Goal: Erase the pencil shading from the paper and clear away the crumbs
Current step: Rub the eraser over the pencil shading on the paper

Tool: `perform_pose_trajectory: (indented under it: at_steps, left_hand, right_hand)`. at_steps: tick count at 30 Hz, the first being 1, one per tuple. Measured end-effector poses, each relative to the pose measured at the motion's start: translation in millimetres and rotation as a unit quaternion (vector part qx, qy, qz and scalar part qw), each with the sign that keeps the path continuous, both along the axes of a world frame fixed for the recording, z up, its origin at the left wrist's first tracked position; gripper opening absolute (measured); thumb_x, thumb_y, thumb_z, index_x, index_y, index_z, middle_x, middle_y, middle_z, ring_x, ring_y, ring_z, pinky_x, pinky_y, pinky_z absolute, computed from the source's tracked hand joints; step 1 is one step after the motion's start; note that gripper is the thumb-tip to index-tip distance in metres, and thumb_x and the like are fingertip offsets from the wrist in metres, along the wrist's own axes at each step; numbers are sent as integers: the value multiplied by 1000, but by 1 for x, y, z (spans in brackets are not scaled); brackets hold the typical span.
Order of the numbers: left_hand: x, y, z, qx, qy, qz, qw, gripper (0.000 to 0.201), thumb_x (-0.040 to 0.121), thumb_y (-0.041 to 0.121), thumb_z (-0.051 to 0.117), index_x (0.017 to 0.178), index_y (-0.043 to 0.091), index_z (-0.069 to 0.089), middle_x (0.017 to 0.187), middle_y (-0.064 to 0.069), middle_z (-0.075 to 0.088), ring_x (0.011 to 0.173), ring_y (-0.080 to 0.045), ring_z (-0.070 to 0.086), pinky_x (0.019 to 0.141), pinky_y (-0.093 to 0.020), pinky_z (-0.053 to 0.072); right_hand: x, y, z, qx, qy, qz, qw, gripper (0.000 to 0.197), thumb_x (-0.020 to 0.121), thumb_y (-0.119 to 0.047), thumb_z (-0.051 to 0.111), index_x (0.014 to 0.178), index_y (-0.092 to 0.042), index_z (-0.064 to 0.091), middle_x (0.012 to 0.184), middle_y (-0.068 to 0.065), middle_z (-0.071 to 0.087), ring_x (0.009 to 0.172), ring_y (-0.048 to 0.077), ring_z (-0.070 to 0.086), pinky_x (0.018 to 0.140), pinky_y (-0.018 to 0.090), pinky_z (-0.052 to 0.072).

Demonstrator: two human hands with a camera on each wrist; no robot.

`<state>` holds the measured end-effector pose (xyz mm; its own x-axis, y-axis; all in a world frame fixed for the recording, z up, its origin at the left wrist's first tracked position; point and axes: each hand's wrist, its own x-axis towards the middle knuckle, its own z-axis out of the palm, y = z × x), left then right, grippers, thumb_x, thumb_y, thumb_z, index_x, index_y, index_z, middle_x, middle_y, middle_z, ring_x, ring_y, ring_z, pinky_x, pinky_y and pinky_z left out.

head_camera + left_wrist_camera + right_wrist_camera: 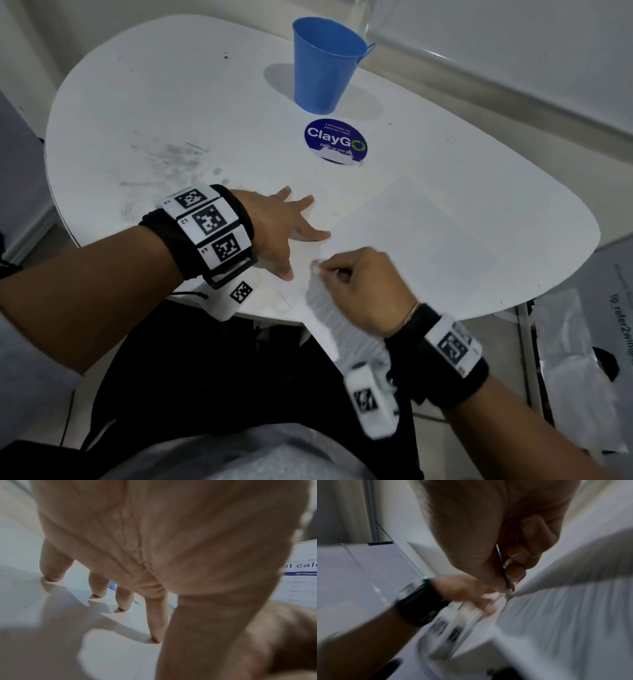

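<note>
A thin white sheet of paper [394,236] lay flat at lower centre on a smudged, rounded white table [154,113], the left hand [284,229] pressing it with fingers spread straight, the right hand [363,287] pinching a small pale eraser [315,267] against it, below a tapered blue cup [325,65] by a pale wall

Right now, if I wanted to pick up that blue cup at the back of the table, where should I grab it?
Take the blue cup around its tapered wall just below the wide rim, coming from the near side. It stands upright on the table with bare surface around it, and its small handle points to the far right, away from both hands.
</note>
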<state>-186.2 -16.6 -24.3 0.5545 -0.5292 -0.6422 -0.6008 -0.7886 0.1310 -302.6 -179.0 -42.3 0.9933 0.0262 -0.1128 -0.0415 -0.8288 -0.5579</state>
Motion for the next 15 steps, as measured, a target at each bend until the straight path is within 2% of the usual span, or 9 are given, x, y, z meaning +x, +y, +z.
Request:
perform_pose_trajectory:
  at_steps: [2,3,6,8,10,11,12,14,15]
  left_hand:
    - [1,1,-1,1,-5,1,1000,92,87,51,70,146,69,3,163,15,-28,150,-16,-28,125,-55,7]
    - [0,1,-1,1,-6,1,1000,92,87,50,70,146,69,2,163,15,-27,150,-16,-27,125,-55,8]
    - [0,1,-2,2,-9,-1,1000,92,87,50,69,146,70,1,164,15,-27,151,-16,-26,124,-56,10]
    - [0,1,-3,2,-10,-1,1000,92,87,50,69,145,70,1,164,15,-27,151,-15,-26,124,-55,11]
    - [1,1,-3,1,-5,1,1000,92,87,49,70,145,70,2,163,15,-27,150,-15,-28,124,-55,10]
    - [1,1,-2,1,-3,2,1000,92,87,49,70,146,70,2,163,15,-28,150,-15,-28,125,-55,9]
    - [1,1,-2,0,-3,3,1000,92,87,49,70,146,70,3,163,15,-28,150,-15,-28,125,-55,8]
    - [0,1,0,1,1,3,1000,90,88,48,69,146,69,2,164,14,-27,150,-16,-27,125,-56,6]
    - [-1,0,0,2,1,1,1000,90,89,49,68,147,68,2,164,14,-27,151,-17,-27,124,-56,6]
  right_hand:
    - [-6,8,2,1,16,35,999,16,93,-23,63,97,-22,79,72,-29,67,55,-6,53,61,5,37]
    - [-1,2,1,-4,13,24,1000,16,93,-24,64,99,-22,79,79,-24,72,60,-5,57,63,6,39]
    - [18,-24,0,2,-23,-65,998,14,93,-26,66,94,-22,80,85,-11,75,71,7,66,67,21,50]
    - [14,-20,-3,-18,-33,-61,997,17,93,-26,64,90,-20,80,76,-11,74,69,9,66,70,27,53]
    - [-3,-1,-3,-12,-13,6,1000,18,93,-26,63,87,-19,78,58,-22,63,54,1,56,61,19,46]
    - [-10,5,0,-5,4,33,999,17,93,-26,63,89,-20,79,57,-29,60,51,-2,53,59,11,40]
    - [-10,4,3,-10,11,44,999,16,93,-25,64,91,-21,79,64,-33,63,53,-4,54,59,8,39]
    - [5,-16,4,-27,3,2,1000,15,92,-26,65,93,-21,79,82,-18,74,66,0,63,68,15,49]
    - [13,-29,5,-26,-5,-41,999,15,92,-27,66,93,-21,80,84,-12,75,70,6,65,70,20,51]
